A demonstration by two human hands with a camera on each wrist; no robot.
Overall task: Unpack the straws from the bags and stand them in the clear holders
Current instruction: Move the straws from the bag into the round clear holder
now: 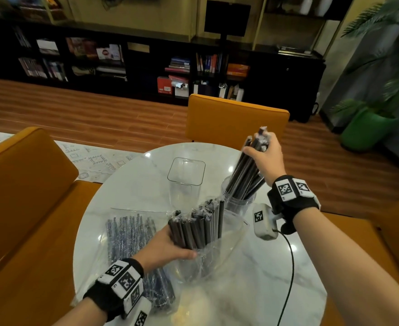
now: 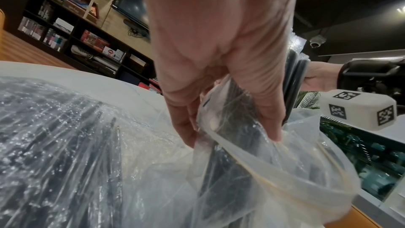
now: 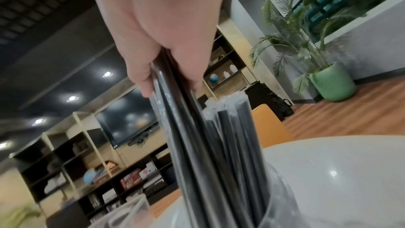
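Observation:
My right hand grips the top of a bunch of black wrapped straws whose lower ends stand in a round clear holder at the table's right. In the right wrist view the fingers pinch those straws above the holder. My left hand holds an open clear bag with a bundle of black straws sticking up out of it. The left wrist view shows the fingers curled round the bag. A square clear holder stands without straws behind.
A second, flat bag of dark straws lies on the white marble table under my left forearm. Orange chairs ring the table. A black cable runs from the right wrist over the table's near right.

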